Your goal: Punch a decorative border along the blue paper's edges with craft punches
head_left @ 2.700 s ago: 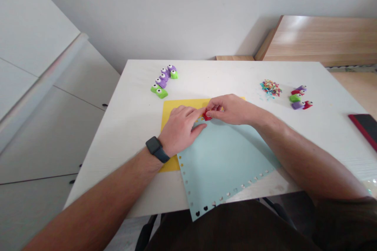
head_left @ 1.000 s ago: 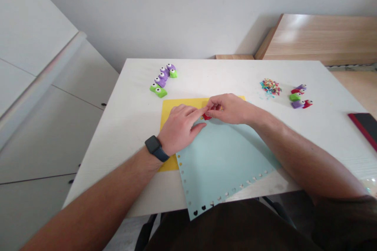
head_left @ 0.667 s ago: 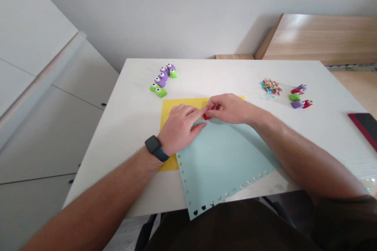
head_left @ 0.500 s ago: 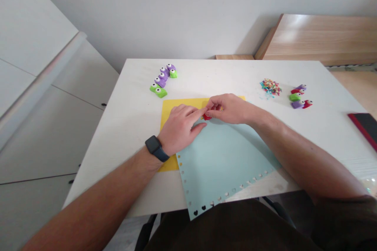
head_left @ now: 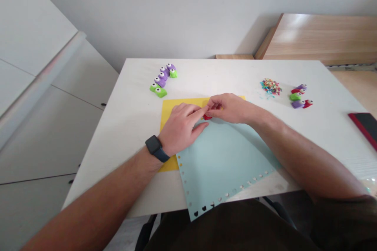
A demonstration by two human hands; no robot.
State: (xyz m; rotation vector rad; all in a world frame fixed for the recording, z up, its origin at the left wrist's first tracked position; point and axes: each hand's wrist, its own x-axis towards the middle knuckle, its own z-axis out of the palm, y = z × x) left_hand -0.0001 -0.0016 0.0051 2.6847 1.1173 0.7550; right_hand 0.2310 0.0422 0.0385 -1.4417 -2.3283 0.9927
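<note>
A light-blue sheet of paper (head_left: 226,160) with small shapes punched along its edges lies angled over a yellow sheet (head_left: 169,106). At its far edge sits a small red craft punch (head_left: 207,117), mostly hidden by fingers. My right hand (head_left: 228,108) pinches this punch between thumb and fingers. Palm down on the sheets, my left hand (head_left: 181,129) has its thumb and index finger apart, the index tip reaching the punch. A dark watch (head_left: 153,144) is on my left wrist.
Several purple and green punches with eye-like tops (head_left: 161,80) stand at the back left. On the right are a pile of colourful paper cut-outs (head_left: 271,87) and several more punches (head_left: 297,97). A black-and-red flat object (head_left: 363,127) lies at the right edge of the white table (head_left: 118,125).
Both hands stay almost still around the red punch. My left thumb has shifted very slightly to the right.
</note>
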